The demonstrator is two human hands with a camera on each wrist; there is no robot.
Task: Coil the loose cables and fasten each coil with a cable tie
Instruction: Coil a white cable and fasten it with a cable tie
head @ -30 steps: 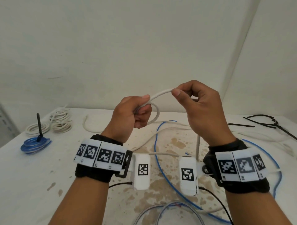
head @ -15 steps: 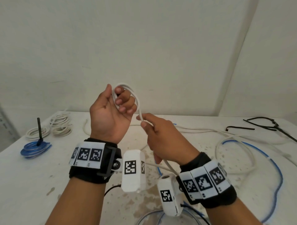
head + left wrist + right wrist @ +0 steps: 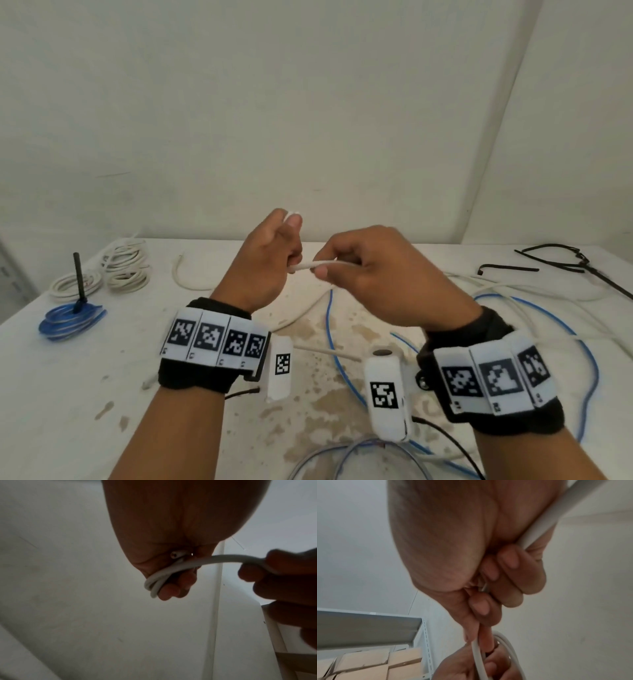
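Observation:
A white cable runs between both hands above the table. My left hand grips small loops of the white cable wound round its fingers, with the cut end showing by the palm. My right hand pinches the same cable just to the right and holds it taut; in the right wrist view the cable passes through its curled fingers. The rest of the cable trails down onto the table. Black cable ties lie at the far right.
At the far left lie white coils and a blue coil with a black tie standing up from it. A loose blue cable and more white cable sprawl across the stained middle and right. A grey cable loops at the near edge.
My left hand has turned palm-down and dropped with the loops. My right hand rose from below the left hand and now pinches the cable level with it, pulled sideways.

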